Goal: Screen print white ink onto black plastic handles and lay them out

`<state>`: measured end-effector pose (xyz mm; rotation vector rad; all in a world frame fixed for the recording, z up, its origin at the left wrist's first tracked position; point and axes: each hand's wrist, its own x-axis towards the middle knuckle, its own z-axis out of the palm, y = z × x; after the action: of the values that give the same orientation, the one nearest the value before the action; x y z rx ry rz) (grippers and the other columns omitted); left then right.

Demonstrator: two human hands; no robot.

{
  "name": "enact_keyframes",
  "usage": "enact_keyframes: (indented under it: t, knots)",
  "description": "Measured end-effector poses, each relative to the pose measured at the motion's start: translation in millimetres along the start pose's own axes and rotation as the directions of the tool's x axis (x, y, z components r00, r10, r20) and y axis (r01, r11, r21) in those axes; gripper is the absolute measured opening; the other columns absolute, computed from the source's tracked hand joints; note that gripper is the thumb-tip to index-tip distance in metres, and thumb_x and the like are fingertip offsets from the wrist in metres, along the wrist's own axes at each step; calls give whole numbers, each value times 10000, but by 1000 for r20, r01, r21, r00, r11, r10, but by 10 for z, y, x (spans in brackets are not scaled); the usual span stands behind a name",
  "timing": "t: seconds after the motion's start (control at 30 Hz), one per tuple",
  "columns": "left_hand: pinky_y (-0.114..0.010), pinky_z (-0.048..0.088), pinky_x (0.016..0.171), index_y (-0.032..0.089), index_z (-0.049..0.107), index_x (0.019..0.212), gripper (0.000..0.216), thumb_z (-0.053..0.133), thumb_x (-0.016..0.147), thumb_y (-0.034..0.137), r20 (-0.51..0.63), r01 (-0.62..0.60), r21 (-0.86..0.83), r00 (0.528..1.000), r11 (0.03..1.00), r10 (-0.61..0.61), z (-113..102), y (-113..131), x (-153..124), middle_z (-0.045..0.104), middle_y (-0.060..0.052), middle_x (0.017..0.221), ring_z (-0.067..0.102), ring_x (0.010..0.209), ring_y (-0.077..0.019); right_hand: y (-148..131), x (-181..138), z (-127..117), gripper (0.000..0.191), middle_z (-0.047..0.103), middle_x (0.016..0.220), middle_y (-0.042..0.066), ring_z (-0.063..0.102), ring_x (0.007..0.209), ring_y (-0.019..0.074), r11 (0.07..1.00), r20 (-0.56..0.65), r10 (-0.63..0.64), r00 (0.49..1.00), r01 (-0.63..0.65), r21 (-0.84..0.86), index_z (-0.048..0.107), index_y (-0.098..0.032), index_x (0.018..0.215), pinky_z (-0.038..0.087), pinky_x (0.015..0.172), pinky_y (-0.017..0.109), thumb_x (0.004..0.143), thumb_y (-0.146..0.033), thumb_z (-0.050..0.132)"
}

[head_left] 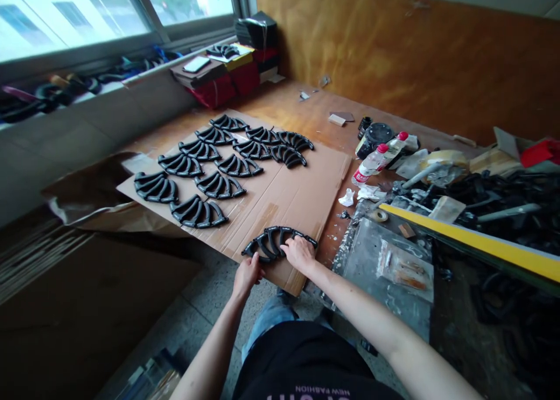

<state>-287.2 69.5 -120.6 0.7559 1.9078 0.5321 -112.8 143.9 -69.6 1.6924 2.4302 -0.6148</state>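
Observation:
A black fan-shaped ribbed part [272, 242] lies at the near corner of a flat cardboard sheet [301, 199]. My left hand [248, 274] pinches its left end, thumb on top and the other fingers curled below. On the right side of the same part, my right hand [299, 254] grips it with bent fingers that partly cover its ribs. Farther back on the cardboard, several similar fan-shaped parts [199, 212] sit in rows, curved sides mostly facing away from me.
Two bottles with red caps [371, 164] and a dark tub [375, 139] stand right of the cardboard. A grey board [371, 260], a yellow-edged bar [472, 237] and a heap of black pieces [503, 193] lie at right. Stacked boxes [214, 88] stand beneath the window.

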Motion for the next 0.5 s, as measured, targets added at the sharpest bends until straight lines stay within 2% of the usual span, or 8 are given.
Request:
enact_keyframes:
  t: [0.07,0.17,0.27,0.33,0.4,0.43,0.5]
  knots:
    - [-298,476,524,205,554,724,487,311,898,590,-46,-20,48,999,999,23,-87,89,99,689,-83,641,646,560,-207,-31,59,-7,353,667,1073,122,628,1024,233,999,2,-2,1000,2,34,682,-211,1137,477,851,325,957,-442,484]
    - [-336,480,633,207,586,749,411,438,867,573,-155,-47,169,985,985,74,-213,201,178,673,-77,662,664,680,-248,-82,120,-28,349,640,1104,120,603,1064,247,998,-3,21,1000,-21,60,634,-228,1207,480,857,341,934,-424,537]
    - [-349,463,753,213,633,924,357,486,874,534,-261,-112,279,947,954,188,-216,240,92,694,-98,917,653,875,-255,-132,137,-43,329,599,1143,135,582,1084,266,997,-25,58,998,-57,44,620,-227,1188,489,827,354,933,-418,541]
    - [-316,453,779,246,629,1107,355,443,920,485,-253,-246,379,900,892,355,-135,248,0,648,-91,1157,637,950,-215,-160,141,-41,333,595,1131,134,594,1057,266,997,-21,71,997,-70,37,602,-237,1201,489,815,359,935,-426,537]
    - [-293,454,746,277,599,1235,390,414,944,460,-195,-348,489,850,800,489,-33,268,-55,588,-85,1274,630,977,-198,-178,153,-32,350,609,1097,126,622,1005,261,996,7,81,997,-81,40,588,-243,1221,490,804,362,936,-438,530]
    - [-292,456,727,281,589,1268,411,404,949,463,-171,-363,534,838,764,518,11,287,-58,574,-90,1285,630,982,-203,-183,163,-27,357,615,1089,125,633,984,259,995,20,88,996,-88,44,588,-239,1223,491,799,362,937,-443,527]
    - [-302,459,713,272,596,1271,433,378,957,475,-162,-335,587,843,737,512,59,335,-18,577,-101,1249,633,968,-216,-184,184,-17,366,620,1099,128,645,974,257,993,26,103,994,-104,53,593,-226,1222,492,795,357,940,-446,519]
